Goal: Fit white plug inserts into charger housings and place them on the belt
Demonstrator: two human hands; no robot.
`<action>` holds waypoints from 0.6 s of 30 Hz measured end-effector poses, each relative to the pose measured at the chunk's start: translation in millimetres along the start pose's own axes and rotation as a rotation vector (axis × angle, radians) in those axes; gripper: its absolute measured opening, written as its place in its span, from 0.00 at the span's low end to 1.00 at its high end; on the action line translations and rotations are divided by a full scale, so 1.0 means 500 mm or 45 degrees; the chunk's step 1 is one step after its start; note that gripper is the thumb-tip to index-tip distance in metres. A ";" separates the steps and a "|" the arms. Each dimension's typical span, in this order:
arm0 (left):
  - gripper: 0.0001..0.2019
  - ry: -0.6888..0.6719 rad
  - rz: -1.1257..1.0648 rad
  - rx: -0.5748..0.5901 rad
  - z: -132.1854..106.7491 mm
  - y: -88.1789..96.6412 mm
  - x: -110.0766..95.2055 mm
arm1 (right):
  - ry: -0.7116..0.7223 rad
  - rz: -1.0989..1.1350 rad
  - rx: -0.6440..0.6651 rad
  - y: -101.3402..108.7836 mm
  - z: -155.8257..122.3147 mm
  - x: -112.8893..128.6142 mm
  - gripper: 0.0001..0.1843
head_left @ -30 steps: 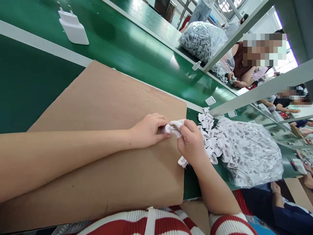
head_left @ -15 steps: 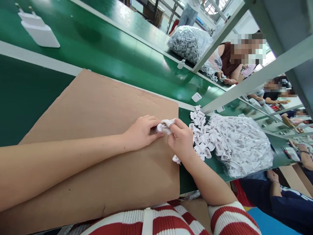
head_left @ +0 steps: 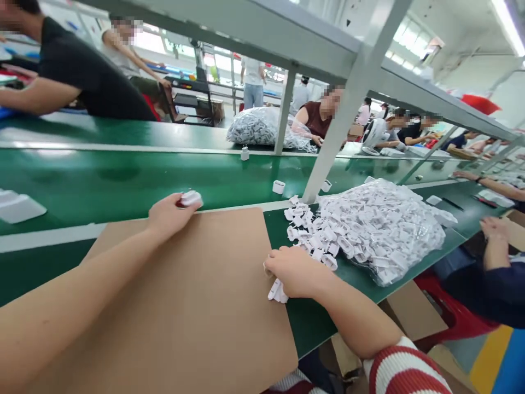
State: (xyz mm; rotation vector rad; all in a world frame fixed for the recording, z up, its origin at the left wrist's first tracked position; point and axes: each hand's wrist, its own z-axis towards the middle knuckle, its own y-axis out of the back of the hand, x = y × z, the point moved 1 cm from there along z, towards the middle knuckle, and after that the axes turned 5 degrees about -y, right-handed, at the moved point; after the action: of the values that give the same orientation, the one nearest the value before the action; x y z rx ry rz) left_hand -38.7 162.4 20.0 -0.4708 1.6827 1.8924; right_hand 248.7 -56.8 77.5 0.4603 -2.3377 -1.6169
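My left hand (head_left: 169, 218) is closed around a white plug charger (head_left: 192, 198), holding it over the near edge of the green conveyor belt. At the right edge of the brown cardboard sheet (head_left: 197, 295), my right hand (head_left: 297, 272) has its fingers curled down on a white plug part (head_left: 278, 292), partly covered by the hand. A pale covering wraps one of its fingertips. Just beyond that hand lies a loose heap of white plug parts (head_left: 301, 213), spilling from a clear plastic bag (head_left: 394, 241) full of them.
Single chargers rest on the green belt (head_left: 164, 175), one (head_left: 20, 207) at far left and another (head_left: 279, 187) near the middle. A slanting metal post (head_left: 328, 148) rises beside the heap. Across the belt, a co-worker (head_left: 322, 117) sits by another filled bag (head_left: 256, 126). A neighbour's hand (head_left: 494, 227) is at right.
My hands were together over the cardboard and have parted. The left carried the charger forward to the belt; the right moved to a plug part at the cardboard's edge. My view has tilted up.
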 end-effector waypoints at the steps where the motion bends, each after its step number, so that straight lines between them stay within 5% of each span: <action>1: 0.30 0.010 0.056 -0.018 0.025 0.011 0.009 | -0.011 0.029 0.024 -0.005 0.012 0.001 0.18; 4: 0.36 0.058 0.187 -0.056 0.060 0.025 0.025 | -0.028 0.154 -0.024 -0.008 0.041 -0.006 0.14; 9: 0.60 -0.016 0.302 -0.397 0.018 -0.010 0.033 | -0.129 0.367 -0.313 -0.010 0.064 -0.024 0.17; 14: 0.58 -0.103 0.338 -0.373 -0.015 -0.026 0.044 | -0.095 0.617 -0.529 -0.026 0.090 -0.016 0.19; 18: 0.49 -0.284 0.334 -0.496 -0.026 -0.018 0.019 | 0.044 0.695 -0.524 -0.036 0.099 0.001 0.16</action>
State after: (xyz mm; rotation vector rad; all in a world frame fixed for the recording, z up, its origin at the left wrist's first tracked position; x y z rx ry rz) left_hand -42.1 151.6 5.2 -0.1783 1.2831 2.3814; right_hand 230.9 -20.5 43.7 -0.2186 -1.8048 -1.7084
